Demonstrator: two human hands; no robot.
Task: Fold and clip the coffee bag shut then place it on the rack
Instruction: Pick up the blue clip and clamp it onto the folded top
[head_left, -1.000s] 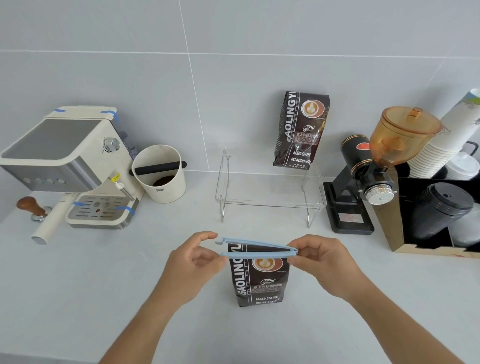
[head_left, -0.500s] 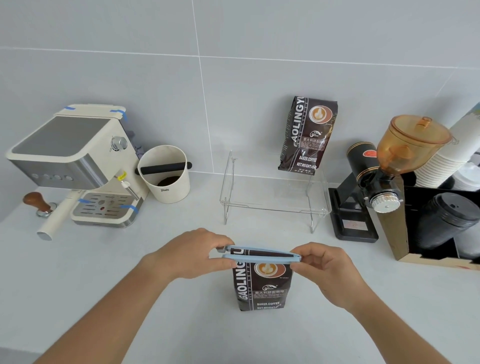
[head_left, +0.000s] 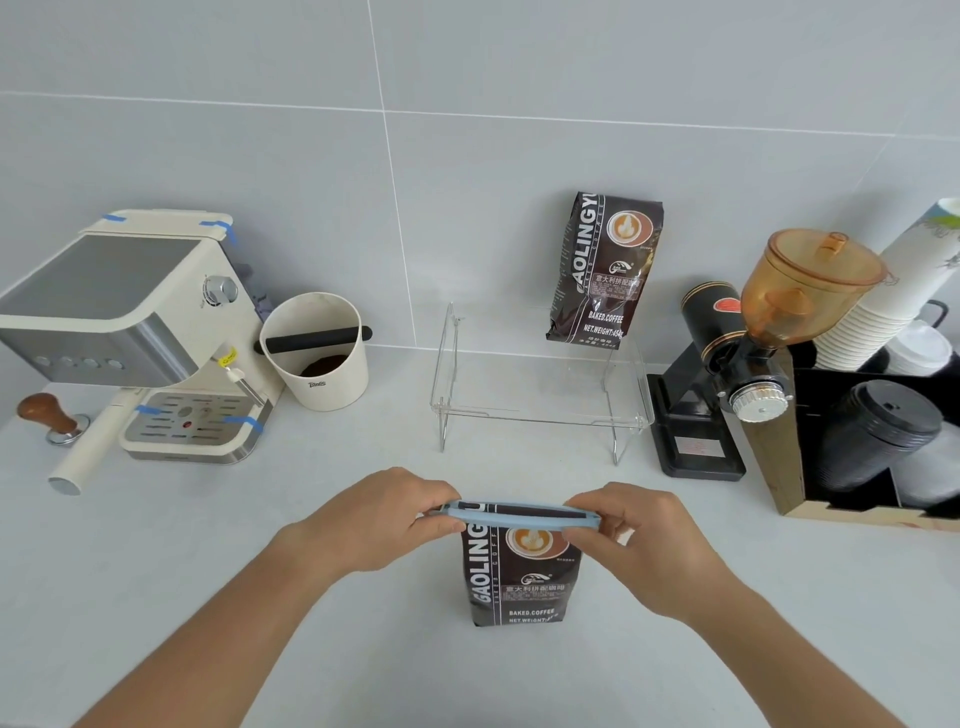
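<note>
A dark brown coffee bag (head_left: 519, 582) stands upright on the white counter in front of me. A light blue clip (head_left: 519, 517) lies across its folded top, its two arms pressed together. My left hand (head_left: 379, 519) pinches the clip's left end and my right hand (head_left: 639, 540) pinches its right end. Behind the bag stands a clear acrylic rack (head_left: 540, 395). A second coffee bag (head_left: 605, 267) of the same kind sits on the rack's back right, leaning on the wall.
A cream espresso machine (head_left: 130, 332) with a tamper (head_left: 49, 415) is at the left, and a white knock box (head_left: 317, 353) is beside it. At the right are a black grinder (head_left: 737, 374) with an amber hopper and a box of paper cups and lids (head_left: 883, 415).
The clip's arms were spread apart at the left end a second ago and are now pressed shut over the bag's top. My left hand turned palm down onto that end.
</note>
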